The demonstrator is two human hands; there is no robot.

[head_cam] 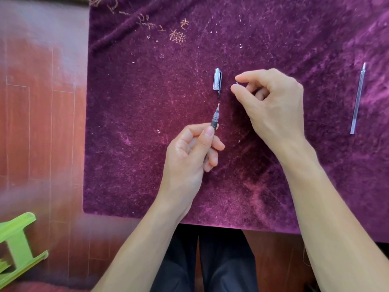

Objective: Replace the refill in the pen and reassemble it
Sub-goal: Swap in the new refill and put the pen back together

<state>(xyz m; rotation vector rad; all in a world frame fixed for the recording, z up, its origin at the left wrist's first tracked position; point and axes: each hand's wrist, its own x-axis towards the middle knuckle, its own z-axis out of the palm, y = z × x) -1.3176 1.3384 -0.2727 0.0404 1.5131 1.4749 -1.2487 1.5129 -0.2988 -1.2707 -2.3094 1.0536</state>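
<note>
My left hand (189, 152) grips the grey-gripped pen body (215, 119), tip up. My right hand (271, 102) pinches a tiny clear tip bead (237, 83). Refill looks seated; next I fetch the clear cap (217, 81) and push it on. Spent transparent refill tube (357, 98) lies far right.

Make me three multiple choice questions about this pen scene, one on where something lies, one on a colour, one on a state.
1. Where does the spare refill lie?
A. far right of the cloth
B. on the floor
C. in the left hand

2. What colour is the cloth?
A. green
B. purple
C. white

3. The pen cap is:
A. on the pen
B. in the right hand
C. off, lying on the cloth

Answers: 1 A, it rests alone at the right edge. 2 B, purple pile throughout. 3 C, it lies beyond the tip of the pen held by the left hand.
</note>
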